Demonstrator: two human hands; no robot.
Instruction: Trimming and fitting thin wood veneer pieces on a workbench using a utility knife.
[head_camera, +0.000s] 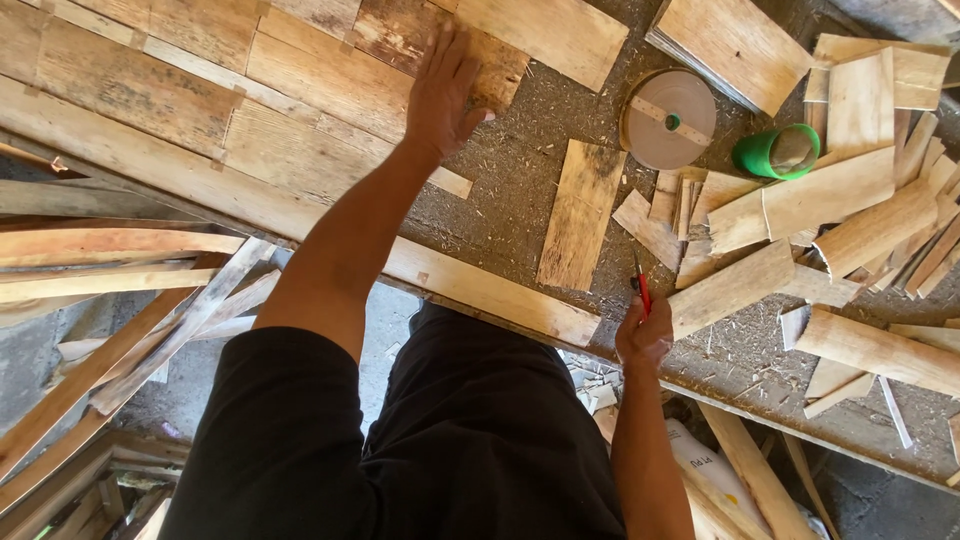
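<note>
Left hand (445, 95): extended far forward, palm down, fingers spread flat on a dark-stained veneer piece (440, 40) at the far end of the joined veneer sheet (300, 110). It presses the piece and grips nothing.

Right hand (645, 335): drawn in at the near table edge, closed around a red-handled tool (642, 285), probably a small knife or cutter; the tip points away from the body and the blade is too small to make out.

Governing relation: the stained piece lies ahead of and to the left of the right hand, well apart from it, and directly under the left hand. The left hand is therefore the nearer. The sheet's long axis runs diagonally, from far left down to the near edge beside the right hand.

Between the hands lies a loose veneer strip (582, 212), long axis roughly fore-and-aft. Beyond the right hand stand a roll of paper tape (668, 120) and a green roll (780, 152), beside a heap of veneer offcuts (860, 210).

Limits of view: the left palm hides the contact area; the sheet is cut off at the top and left of the frame; the person's dark clothing hides the floor beneath.
</note>
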